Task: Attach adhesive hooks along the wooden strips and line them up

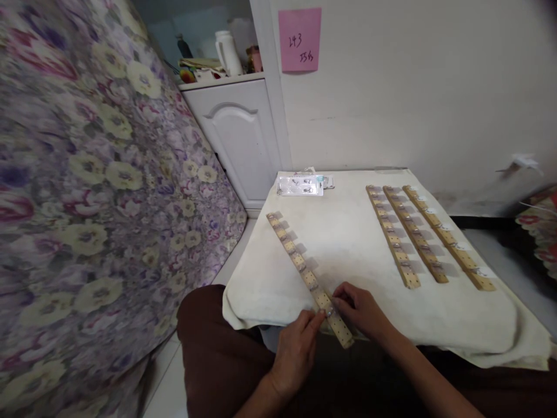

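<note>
pale cloth [343,232]: wooden strip [310,280] between left hand [295,349] and right hand [362,310], curled at near end; pinch unclear.

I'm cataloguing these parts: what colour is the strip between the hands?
The strip is yellowish tan with small dark dots, best seen in the head view.

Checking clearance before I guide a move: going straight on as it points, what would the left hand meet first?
The left hand would first meet the wooden strip, toward its near end; they seem to be touching. Past that, perhaps the right hand, though depth is unclear.
</note>
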Demonstrator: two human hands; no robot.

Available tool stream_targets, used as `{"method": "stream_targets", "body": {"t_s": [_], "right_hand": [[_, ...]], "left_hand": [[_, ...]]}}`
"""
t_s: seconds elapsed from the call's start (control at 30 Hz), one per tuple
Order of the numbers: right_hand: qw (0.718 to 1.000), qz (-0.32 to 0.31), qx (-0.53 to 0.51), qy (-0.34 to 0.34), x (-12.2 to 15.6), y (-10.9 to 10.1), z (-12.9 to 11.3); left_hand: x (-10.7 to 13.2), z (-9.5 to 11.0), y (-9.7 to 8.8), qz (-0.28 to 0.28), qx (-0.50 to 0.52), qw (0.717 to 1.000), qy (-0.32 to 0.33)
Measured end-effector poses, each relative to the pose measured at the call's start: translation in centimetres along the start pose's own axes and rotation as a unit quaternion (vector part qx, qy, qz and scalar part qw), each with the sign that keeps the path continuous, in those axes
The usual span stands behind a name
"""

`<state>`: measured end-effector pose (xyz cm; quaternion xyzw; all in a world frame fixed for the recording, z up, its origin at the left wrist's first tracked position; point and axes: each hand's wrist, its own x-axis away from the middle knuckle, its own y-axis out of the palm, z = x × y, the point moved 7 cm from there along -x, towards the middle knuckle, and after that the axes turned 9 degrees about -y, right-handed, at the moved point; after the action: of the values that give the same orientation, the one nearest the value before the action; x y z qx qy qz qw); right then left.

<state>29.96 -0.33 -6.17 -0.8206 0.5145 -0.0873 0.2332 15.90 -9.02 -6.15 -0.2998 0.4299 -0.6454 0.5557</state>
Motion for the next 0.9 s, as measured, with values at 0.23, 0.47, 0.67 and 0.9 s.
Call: {"method": "stream_targets", "body": {"t_s": [0.23,0.47,0.67,0.9], "right_hand": [[0.999,0.009,0.013,0.031,-0.3,0.3,0.4],[0.998,0.0,0.007,0.054,-0.6,0.2,1.3],[0.998,0.001,-0.007,0.057,-0.6,0.3,1.2],[0.997,0.049,-0.049,0.018,0.6,-0.9,0.9]], "left_hand": [[-0.1,0.1,-0.1,0.004,-0.005,1.0,-0.001],[-0.2,-0.1,0.0,-0.009,0.0,1.0,-0.006],[-0.2,0.0,-0.2,-0.009,-0.011,1.0,-0.013],[-0.3,0.0,-0.2,-0.01,-0.021,0.999,-0.024]]}}
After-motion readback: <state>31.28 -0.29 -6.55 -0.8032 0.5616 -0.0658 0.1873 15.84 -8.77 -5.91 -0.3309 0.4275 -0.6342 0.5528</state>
